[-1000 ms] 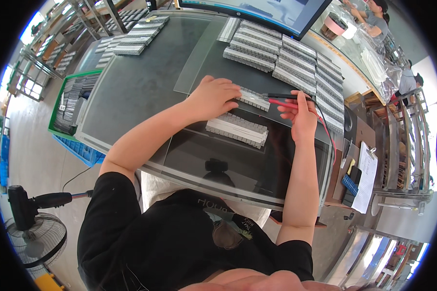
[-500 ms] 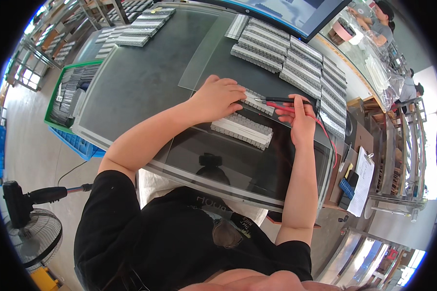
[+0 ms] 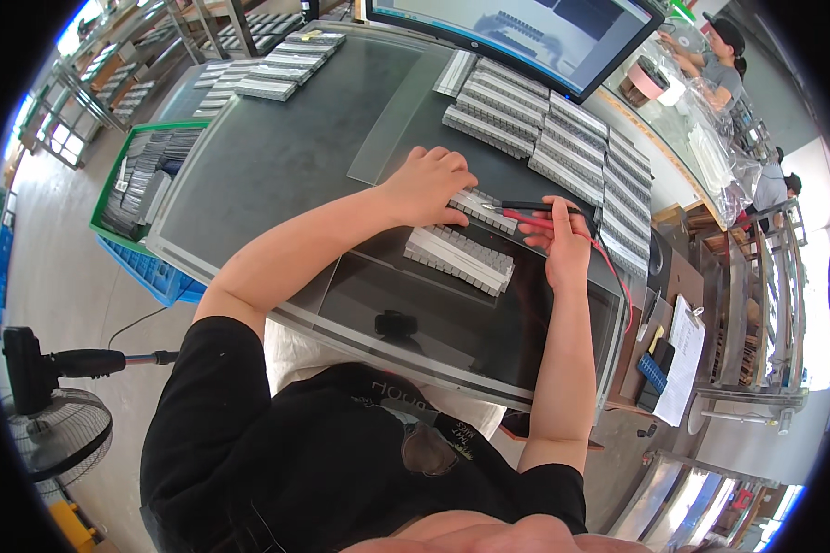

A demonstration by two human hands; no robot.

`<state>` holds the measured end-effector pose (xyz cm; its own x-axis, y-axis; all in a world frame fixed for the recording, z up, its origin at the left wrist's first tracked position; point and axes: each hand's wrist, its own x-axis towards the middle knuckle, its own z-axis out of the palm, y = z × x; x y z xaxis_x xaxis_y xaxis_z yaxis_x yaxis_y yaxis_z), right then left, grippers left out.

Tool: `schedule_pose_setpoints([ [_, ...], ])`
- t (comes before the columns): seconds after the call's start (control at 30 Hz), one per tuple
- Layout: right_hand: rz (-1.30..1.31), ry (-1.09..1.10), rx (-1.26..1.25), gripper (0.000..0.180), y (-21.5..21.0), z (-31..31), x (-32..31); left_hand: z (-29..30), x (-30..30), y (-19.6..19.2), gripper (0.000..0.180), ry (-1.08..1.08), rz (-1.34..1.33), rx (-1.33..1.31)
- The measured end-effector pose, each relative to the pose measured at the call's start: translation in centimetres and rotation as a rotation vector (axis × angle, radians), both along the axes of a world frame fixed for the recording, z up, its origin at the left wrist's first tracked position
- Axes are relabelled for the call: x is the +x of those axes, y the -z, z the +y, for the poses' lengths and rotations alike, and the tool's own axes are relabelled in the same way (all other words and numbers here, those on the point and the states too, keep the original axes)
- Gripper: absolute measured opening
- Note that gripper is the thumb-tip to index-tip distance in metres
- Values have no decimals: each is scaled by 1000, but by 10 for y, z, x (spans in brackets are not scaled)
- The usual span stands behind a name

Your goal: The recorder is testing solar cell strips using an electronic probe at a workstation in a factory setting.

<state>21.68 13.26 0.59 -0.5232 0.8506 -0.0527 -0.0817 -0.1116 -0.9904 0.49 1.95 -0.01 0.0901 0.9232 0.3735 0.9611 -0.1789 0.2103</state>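
My left hand (image 3: 426, 187) is bent over the left end of a narrow grey segmented strip (image 3: 485, 212), its fingers on the far edge and its thumb on the near edge. In my right hand (image 3: 564, 245) are two test probes, a black probe (image 3: 527, 205) and a red probe (image 3: 528, 219), held side by side. Their thin metal tips point left and meet the strip's top; whether they touch it is too small to tell. Closer to me lies a wider piece (image 3: 459, 260), grey and toothed along both edges with a white band down the middle.
Rows of similar strips (image 3: 498, 106) cover the table's far right, below a monitor (image 3: 526, 37). More strips (image 3: 290, 66) lie at the far left. A green crate (image 3: 111, 175) stands left of the table. The red lead (image 3: 629, 286) hangs at the right, beside a clipboard (image 3: 682, 359).
The view has tilted a little, and more of the monitor shows. Both hands keep their hold on the strip and the probes, with only slight shifts of the fingers.
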Motion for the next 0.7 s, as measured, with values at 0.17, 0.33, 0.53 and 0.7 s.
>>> schedule_pose_setpoints([
  [0.17,61,54,-13,29,1,2,0,-1,1,-4,40,-4,-21,-117],
  [0.33,146,122,-16,29,-1,9,5,-12,6,-21,34,4,-204,-206],
  [0.53,150,130,-29,30,-6,7,4,-55,29,-24,40,119,-181,-235],
  [0.7,151,81,-7,30,-2,7,1,-58,37,-21,50,90,-100,-145],
])
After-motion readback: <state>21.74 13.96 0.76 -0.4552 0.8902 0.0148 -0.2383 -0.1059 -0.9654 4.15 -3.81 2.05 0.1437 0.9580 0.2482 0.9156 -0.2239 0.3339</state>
